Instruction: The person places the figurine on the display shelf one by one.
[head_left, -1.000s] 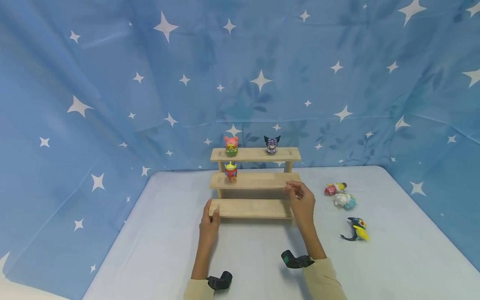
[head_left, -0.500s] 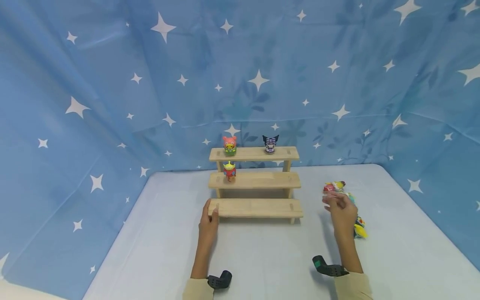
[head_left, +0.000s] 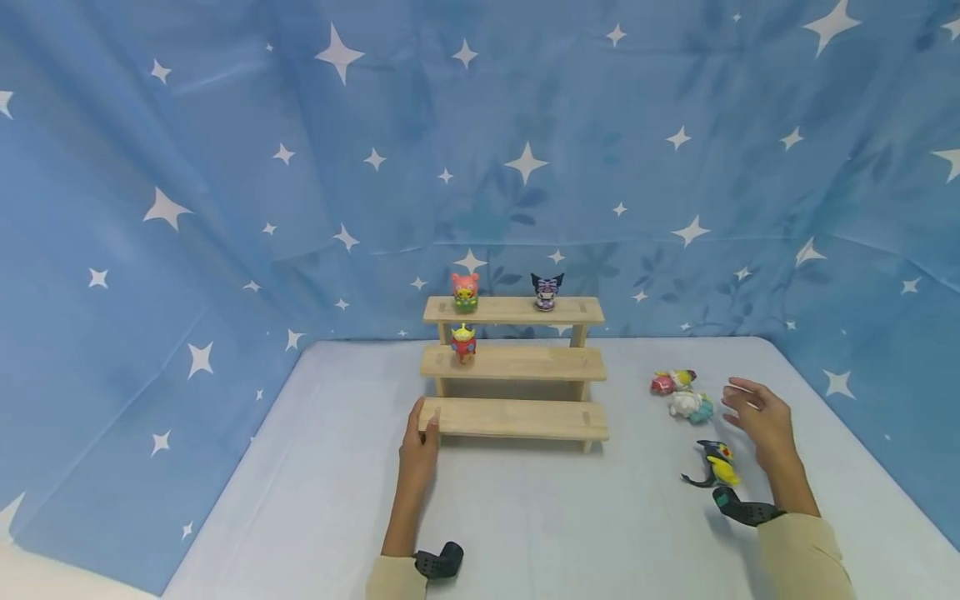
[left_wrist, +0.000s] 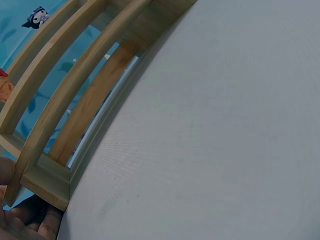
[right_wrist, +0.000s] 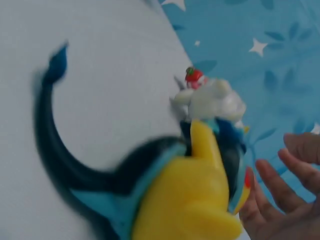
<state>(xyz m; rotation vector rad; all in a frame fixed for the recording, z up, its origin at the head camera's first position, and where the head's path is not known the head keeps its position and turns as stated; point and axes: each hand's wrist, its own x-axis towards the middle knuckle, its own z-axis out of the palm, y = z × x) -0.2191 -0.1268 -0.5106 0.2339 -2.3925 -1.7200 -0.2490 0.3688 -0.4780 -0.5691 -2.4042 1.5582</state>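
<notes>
My left hand [head_left: 417, 457] grips the left end of the lowest step of a three-tier wooden display stand [head_left: 517, 418]; the left wrist view shows the thumb by the board and fingers at its end support. To the right, my right hand [head_left: 763, 423] hovers with fingers spread and holds nothing. Nearest to it lie a white and light-blue figurine [head_left: 690, 406] and a yellow figurine with a dark hood and tail [head_left: 722, 467]. Behind these lies a red and yellow figurine [head_left: 672, 381]. In the right wrist view the yellow figurine [right_wrist: 182, 200] looms large beside the fingers.
A pink and green figurine [head_left: 465, 293] and a black-eared purple one [head_left: 546, 292] stand on the top tier. A red figurine with a yellow-green head [head_left: 463, 343] stands at the middle tier's left. A blue star-patterned curtain [head_left: 420, 150] hangs behind the white table [head_left: 570, 525].
My right hand has moved right, from beside the stand's middle tier, past the lying figurines to their right side, and its fingers have spread. The left hand stays on the stand.
</notes>
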